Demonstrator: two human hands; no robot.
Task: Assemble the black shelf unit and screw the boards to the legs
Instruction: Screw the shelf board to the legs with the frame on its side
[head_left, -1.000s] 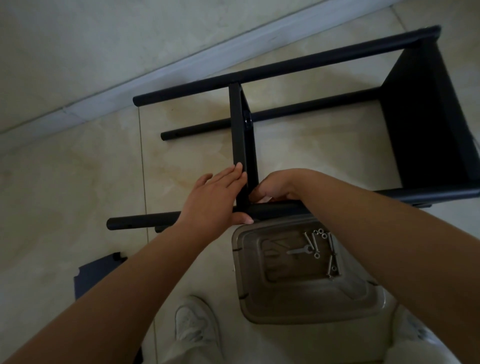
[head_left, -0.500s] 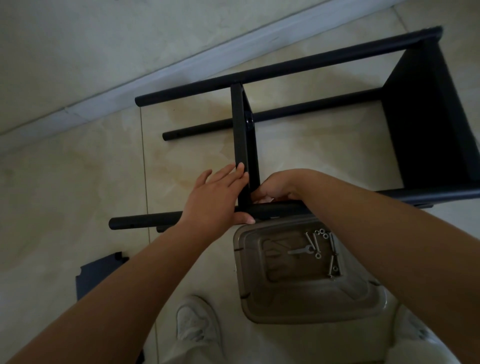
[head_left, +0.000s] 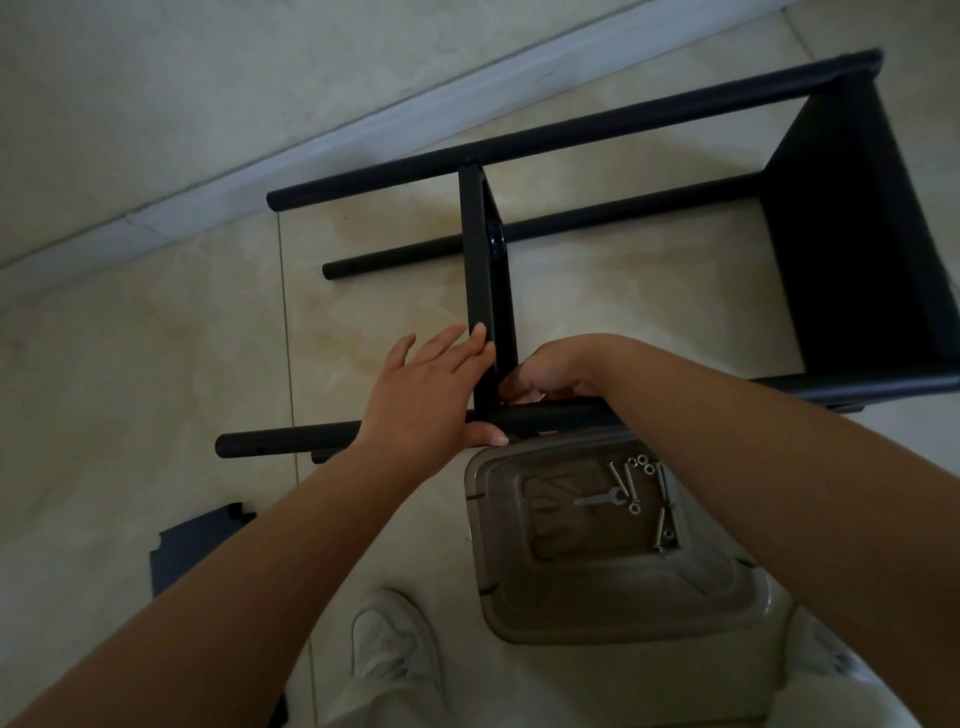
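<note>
The black shelf unit (head_left: 857, 234) lies on its side on the tiled floor (head_left: 156, 364), its 4 legs running left to right. 1 board closes the right end. A 2nd, the middle board (head_left: 480, 291), stands on edge between the far leg (head_left: 571, 130) and the near leg (head_left: 291, 441).

Just near of the near leg sits a translucent lidded bin (head_left: 613, 597); its lid recess holds loose screws (head_left: 662, 525), washers and a small spanner (head_left: 597, 500).

The left hand (head_left: 421, 400) lies flat with fingers straight and together against the left face of the middle board, thumb under the near leg. The right hand (head_left: 550, 374) is curled at the joint of board and leg; whether it pinches a screw cannot be told, since its fingertips are hidden.

The step in hand appears to be fastening the middle board to the near leg. Done well, the left hand braces the board square so the holes stay aligned, and the screw is started by finger, straight, before any tightening with the spanner.
</note>
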